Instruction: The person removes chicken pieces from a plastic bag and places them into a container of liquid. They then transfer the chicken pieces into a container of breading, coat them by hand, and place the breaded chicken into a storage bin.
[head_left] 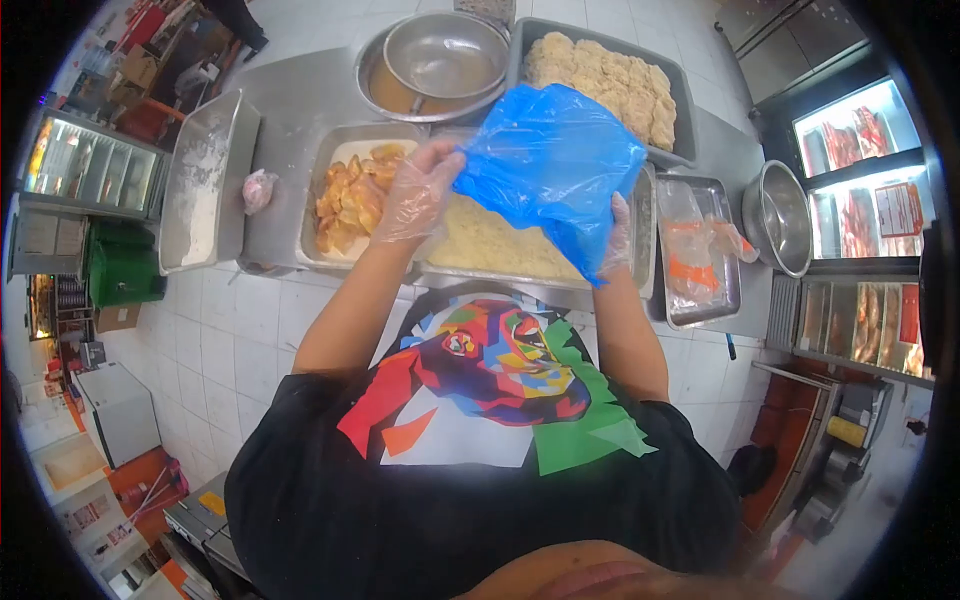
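Note:
A blue plastic bag (555, 160) is stretched out between my two hands, above a metal tray (645, 230) of pale yellowish breading (485, 235). My left hand (418, 195), in a clear disposable glove, pinches the bag's left edge. My right hand (618, 235), gloved the same way, grips the bag's right side; the bag covers some of its fingers. Left of the breading, raw, orange-tinted chicken pieces (355, 200) lie in a tray with white powder. Behind the bag stands a grey tub (685, 110) filled with breaded pieces (600, 80).
A metal colander (445, 55) rests over a bowl of brownish liquid (385, 90) at the back. To the left are a floury deep pan (245, 150) and a crumpled plastic bag (259, 190). Rightward are a tray with clear-and-orange plastic (692, 260) and a steel bowl (778, 220).

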